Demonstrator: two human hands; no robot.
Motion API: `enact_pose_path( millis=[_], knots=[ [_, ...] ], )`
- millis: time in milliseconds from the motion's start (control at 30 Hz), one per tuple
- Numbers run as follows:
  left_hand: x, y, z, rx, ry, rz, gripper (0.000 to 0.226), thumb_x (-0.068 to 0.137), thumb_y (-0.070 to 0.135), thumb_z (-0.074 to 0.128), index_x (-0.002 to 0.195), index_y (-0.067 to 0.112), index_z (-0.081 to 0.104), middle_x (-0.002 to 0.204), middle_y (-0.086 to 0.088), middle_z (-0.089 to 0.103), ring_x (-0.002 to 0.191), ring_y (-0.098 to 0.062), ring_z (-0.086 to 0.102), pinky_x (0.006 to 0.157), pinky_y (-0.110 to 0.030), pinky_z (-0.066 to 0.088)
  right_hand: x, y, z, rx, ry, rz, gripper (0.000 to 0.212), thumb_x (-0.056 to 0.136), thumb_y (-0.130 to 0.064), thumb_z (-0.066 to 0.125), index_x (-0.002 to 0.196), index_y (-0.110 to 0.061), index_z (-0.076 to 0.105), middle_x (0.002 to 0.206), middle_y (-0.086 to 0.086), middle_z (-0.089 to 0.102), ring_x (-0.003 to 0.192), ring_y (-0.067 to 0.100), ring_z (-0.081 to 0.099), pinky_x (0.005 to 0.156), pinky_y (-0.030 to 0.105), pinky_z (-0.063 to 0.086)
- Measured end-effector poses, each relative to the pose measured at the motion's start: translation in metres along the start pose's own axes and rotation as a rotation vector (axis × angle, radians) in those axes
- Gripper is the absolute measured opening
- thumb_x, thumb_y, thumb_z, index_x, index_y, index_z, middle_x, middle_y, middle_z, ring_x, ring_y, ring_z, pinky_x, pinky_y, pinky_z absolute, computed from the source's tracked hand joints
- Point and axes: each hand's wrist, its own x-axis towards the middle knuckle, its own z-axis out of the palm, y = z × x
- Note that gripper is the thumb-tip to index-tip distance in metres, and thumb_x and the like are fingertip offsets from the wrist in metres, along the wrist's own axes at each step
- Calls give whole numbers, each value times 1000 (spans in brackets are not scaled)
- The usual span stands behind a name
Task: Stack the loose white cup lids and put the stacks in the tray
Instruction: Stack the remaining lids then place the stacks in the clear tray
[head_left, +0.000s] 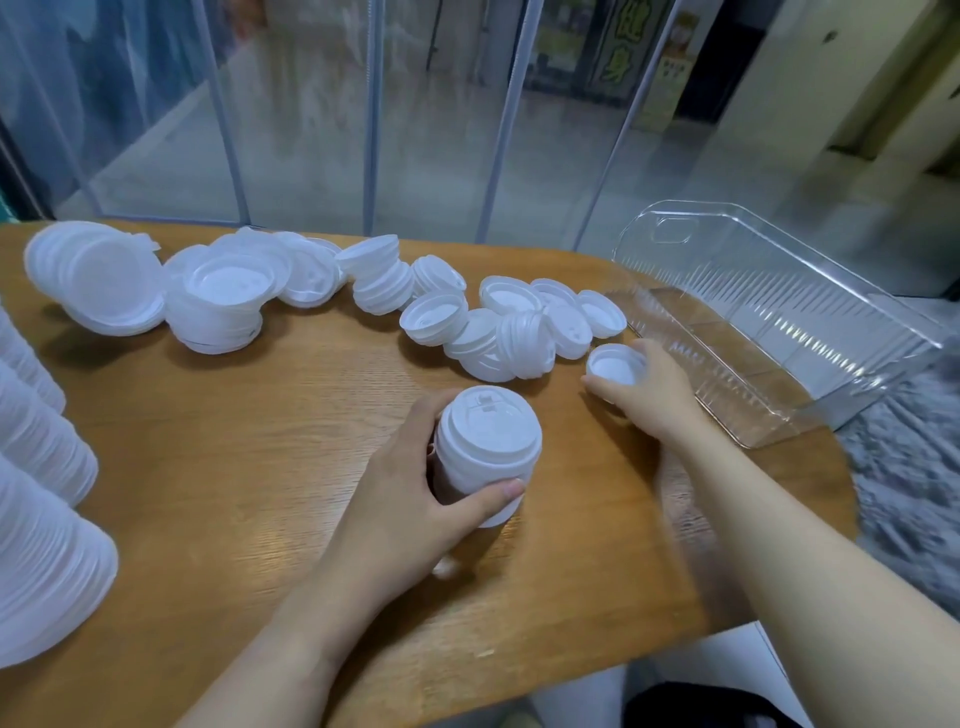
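White lids form a stack (485, 452) clasped by the left hand (410, 493), near the tray (779, 332); right hand (649, 389) pinches a loose lid (615, 366) beside the tray. Seat it squarely, rims aligned.

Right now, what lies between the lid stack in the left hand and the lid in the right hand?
In the head view, only bare wooden table lies between the lid stack in the left hand and the single lid held by the right hand.
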Motion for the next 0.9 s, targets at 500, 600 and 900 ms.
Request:
enact_pose_path(
  millis=[500,600,900],
  knots=[
    [-3,3,4,-47,4,3,71,72,44,91,131,45,51,119,31,62,112,4,60,89,-14,48,-119,-62,-17,583,-75,-75,70,74,-66,66,133,-30,61,120,-5,68,96,7,64,78,28,48],
    [-4,5,4,-58,7,23,70,72,39,91,130,45,52,119,31,63,113,3,60,87,-9,45,-138,-87,-11,604,-118,-194,61,75,-57,69,130,-29,64,115,1,66,85,-2,64,75,21,49],
    [-4,6,1,-93,-17,22,71,75,38,91,134,44,51,117,23,69,109,-2,66,93,-28,55,-143,-117,15,647,-64,-322,73,67,-52,85,127,-22,56,129,-6,65,118,9,66,96,29,55]
  ],
)
